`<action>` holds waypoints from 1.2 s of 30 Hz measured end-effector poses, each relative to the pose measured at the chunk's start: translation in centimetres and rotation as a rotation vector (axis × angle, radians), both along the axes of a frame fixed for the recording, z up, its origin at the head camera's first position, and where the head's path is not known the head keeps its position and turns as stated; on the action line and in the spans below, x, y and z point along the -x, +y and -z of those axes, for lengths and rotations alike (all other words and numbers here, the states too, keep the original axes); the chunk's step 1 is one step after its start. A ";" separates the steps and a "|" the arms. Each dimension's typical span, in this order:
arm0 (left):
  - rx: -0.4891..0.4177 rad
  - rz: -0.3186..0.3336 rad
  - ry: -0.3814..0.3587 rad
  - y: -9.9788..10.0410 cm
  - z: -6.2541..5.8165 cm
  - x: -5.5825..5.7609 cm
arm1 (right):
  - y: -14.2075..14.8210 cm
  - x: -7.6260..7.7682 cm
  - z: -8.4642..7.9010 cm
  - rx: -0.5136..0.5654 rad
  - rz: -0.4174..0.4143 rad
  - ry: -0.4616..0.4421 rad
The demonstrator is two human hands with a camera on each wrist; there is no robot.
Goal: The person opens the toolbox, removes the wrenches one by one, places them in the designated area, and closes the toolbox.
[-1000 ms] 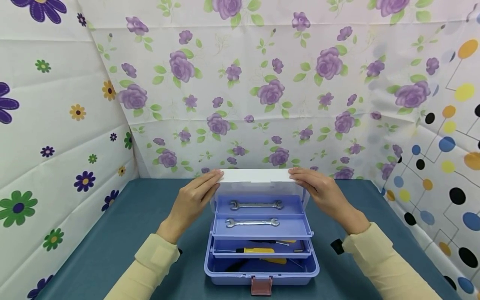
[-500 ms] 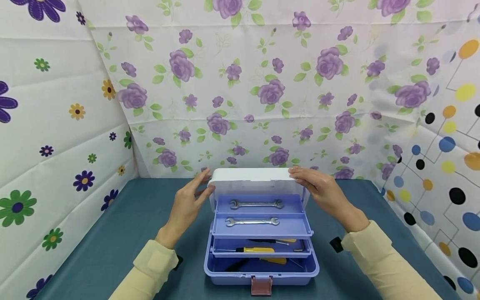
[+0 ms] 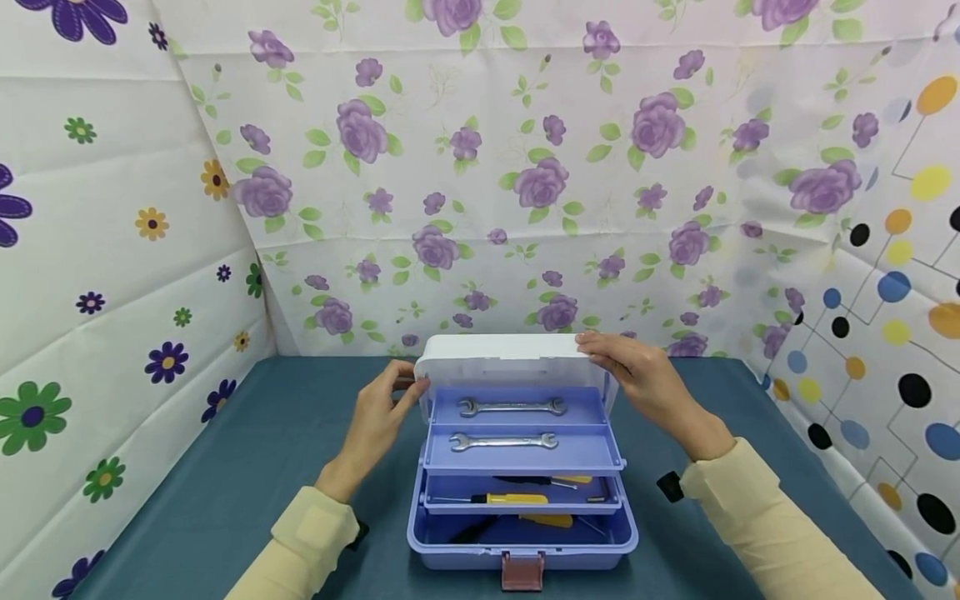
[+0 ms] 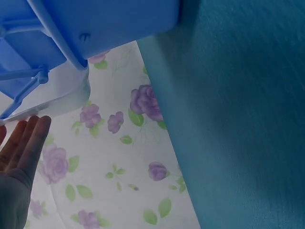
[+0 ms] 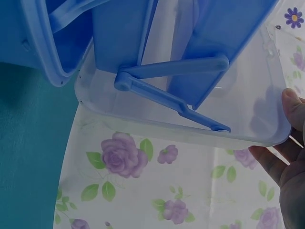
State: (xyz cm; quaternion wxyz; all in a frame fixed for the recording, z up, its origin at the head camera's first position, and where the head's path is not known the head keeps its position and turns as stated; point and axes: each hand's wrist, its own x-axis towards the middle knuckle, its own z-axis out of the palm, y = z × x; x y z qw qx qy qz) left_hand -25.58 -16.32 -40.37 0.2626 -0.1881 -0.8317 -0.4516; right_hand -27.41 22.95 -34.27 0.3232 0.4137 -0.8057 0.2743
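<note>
A blue toolbox [image 3: 523,550] stands on the table with its tiers spread and its whitish translucent lid [image 3: 502,347] raised. My right hand [image 3: 637,379] holds the lid's right corner, the thumb on one side and the fingers on the other, as the right wrist view shows. At the lid's left side, my left hand [image 3: 375,421] touches the edge with its fingertips; in the left wrist view its fingers [image 4: 35,138] look fairly straight. One open-ended wrench [image 3: 512,407] lies in the top tray, another wrench [image 3: 503,442] in the tray below.
A yellow-handled screwdriver [image 3: 510,499] lies in a lower tray, with more tools partly hidden in the base. A brownish latch [image 3: 522,572] hangs at the box's front. The dark teal tabletop [image 3: 247,467] is bordered by flowered cloth [image 3: 480,208] behind and patterned cloths at the sides.
My left hand has come off the lid's top left corner and moved left and down to its left side. The right hand stays on the right corner; the toolbox stays put.
</note>
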 end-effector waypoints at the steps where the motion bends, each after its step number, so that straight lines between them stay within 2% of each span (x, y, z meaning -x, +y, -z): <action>1: -0.002 0.003 0.016 0.1 0.1 0.0 | 0.0 0.0 0.0 0.004 0.000 -0.007; 6: -0.032 0.022 0.055 0.3 0.2 0.2 | 0.1 0.1 0.1 0.033 -0.020 -0.049; 16: -0.073 0.026 0.012 0.4 -0.1 0.3 | 0.5 -0.1 0.4 0.029 -0.047 -0.131; 27: -0.097 0.044 -0.035 0.4 0.1 0.5 | 1.4 -0.6 1.0 0.092 0.063 -0.141; 33: -0.095 0.038 -0.048 0.3 0.2 0.8 | 2.1 -0.7 1.6 0.202 0.023 -0.237; 36: -0.094 0.035 -0.048 0.3 0.2 1.0 | 2.5 -0.8 2.0 0.241 0.039 -0.295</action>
